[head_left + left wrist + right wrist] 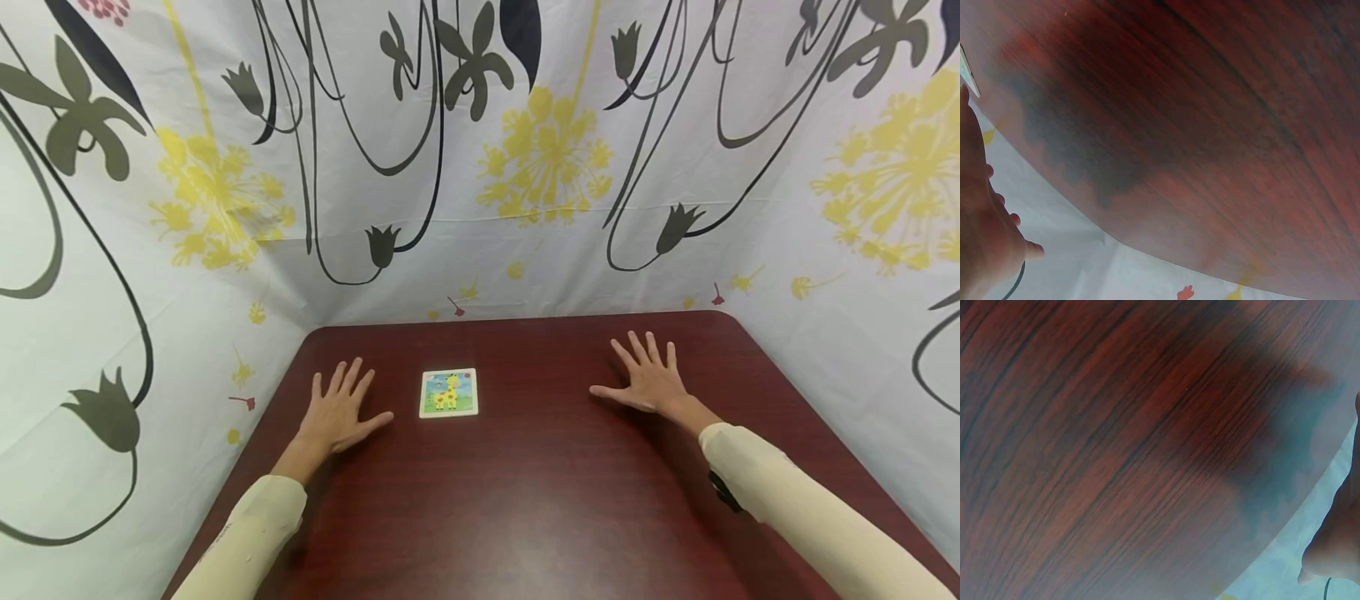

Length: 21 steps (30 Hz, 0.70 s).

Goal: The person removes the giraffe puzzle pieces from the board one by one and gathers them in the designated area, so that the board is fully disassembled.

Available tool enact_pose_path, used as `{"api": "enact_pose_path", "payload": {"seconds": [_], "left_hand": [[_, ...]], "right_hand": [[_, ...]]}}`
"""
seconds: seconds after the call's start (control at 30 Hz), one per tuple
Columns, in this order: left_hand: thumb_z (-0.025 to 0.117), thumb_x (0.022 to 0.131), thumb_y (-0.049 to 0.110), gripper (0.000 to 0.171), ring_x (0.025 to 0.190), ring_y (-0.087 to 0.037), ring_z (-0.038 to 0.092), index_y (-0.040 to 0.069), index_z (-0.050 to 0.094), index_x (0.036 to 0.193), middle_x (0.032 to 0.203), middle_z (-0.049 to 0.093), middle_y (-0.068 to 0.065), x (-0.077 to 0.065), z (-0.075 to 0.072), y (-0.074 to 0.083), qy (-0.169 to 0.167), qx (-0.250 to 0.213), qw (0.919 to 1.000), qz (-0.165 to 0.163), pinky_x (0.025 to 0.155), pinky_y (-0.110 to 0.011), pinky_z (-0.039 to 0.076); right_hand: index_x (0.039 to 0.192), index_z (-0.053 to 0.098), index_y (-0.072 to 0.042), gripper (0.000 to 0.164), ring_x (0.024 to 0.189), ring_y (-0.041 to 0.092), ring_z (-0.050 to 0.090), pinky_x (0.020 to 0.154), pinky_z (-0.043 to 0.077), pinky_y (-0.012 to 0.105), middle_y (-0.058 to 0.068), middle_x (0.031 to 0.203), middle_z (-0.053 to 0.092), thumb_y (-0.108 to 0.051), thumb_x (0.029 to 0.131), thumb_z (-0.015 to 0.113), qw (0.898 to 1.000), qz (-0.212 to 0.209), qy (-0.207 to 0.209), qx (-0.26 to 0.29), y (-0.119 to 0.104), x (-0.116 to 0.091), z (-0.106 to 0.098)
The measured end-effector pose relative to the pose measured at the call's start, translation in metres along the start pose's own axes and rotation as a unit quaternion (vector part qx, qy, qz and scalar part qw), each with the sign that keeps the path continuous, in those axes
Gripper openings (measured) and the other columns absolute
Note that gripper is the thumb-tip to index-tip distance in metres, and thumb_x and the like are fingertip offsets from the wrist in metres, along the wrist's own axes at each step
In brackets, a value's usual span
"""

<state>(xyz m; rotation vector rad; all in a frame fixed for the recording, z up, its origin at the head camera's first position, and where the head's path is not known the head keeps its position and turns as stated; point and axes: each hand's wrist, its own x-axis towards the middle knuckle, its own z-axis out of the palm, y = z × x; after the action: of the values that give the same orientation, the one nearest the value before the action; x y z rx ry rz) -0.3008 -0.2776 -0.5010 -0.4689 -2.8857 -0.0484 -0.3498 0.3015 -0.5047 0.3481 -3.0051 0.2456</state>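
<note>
A small square picture puzzle with a yellow giraffe and a pale border lies flat on the dark red wooden table. Just left of it is my left hand, its fingers spread and straight, the thumb pointing toward the puzzle without touching it. My right hand is farther off to the right, also with spread, straight fingers and holding nothing. In the left wrist view a sliver of the puzzle shows beyond the left hand. Only part of the right hand appears in the right wrist view.
A white cloth with grey, black and yellow flower prints hangs behind the table and along both sides. The table's far corners are rounded. A dark band shows under the right sleeve.
</note>
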Motion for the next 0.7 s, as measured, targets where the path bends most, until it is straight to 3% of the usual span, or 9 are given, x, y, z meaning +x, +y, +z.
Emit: {"api": "enact_pose_path", "payload": {"seconds": [0.37,0.7], "left_hand": [[0.056,0.094,0.072,0.094,0.155,-0.044,0.021,0.009,0.038,0.161,0.169,0.024,-0.019,0.005,-0.003,0.006,-0.017,-0.001,0.9998,0.013,0.117,-0.074,0.011],[0.053,0.096,0.071,0.089,0.155,-0.044,0.022,0.011,0.040,0.160,0.169,0.026,-0.018,0.013,-0.002,0.016,-0.033,-0.003,0.9991,0.027,0.117,-0.073,0.011]], "right_hand": [[0.165,0.025,-0.013,0.115,0.156,0.051,0.000,0.116,-0.010,0.072,0.024,0.171,0.011,-0.087,0.082,0.057,1.000,-0.014,0.009,-0.001,-0.002,0.011,0.013],[0.165,0.026,-0.013,0.111,0.156,0.051,0.003,0.117,-0.004,0.073,0.024,0.170,0.012,-0.081,0.084,0.061,1.000,-0.021,0.006,-0.001,-0.029,0.011,0.003]]}}
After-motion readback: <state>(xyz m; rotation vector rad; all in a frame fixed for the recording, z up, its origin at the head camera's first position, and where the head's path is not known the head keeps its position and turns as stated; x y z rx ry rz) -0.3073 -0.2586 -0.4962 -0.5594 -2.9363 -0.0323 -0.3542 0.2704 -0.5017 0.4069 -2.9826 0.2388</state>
